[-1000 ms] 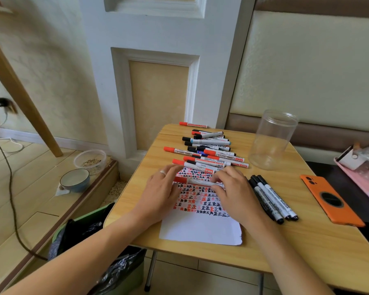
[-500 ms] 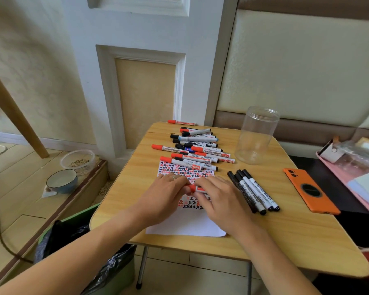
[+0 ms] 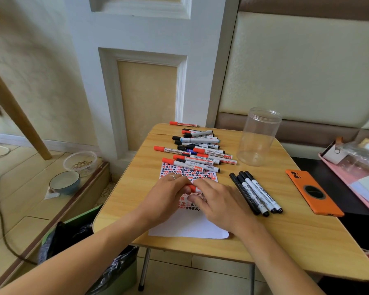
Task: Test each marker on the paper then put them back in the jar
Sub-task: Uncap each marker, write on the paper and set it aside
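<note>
A: Where's open room on the table [image 3: 285, 248]?
B: Lower right, bare wood below the black markers [image 3: 256, 193] and phone [image 3: 313, 193]. Left edge strip too.
A: Path to the jar [image 3: 258, 137]?
B: Upper right centre, mouth open. Marker pile [image 3: 197, 150] crowds its left; the gap between jar and black markers is bare.
A: Centre?
B: Taken: both hands over the paper [image 3: 190, 228].

One clear jar [image 3: 258, 137], one sheet of paper [image 3: 188, 227], four black markers [image 3: 256, 193] grouped, one orange phone [image 3: 313, 193]
</note>
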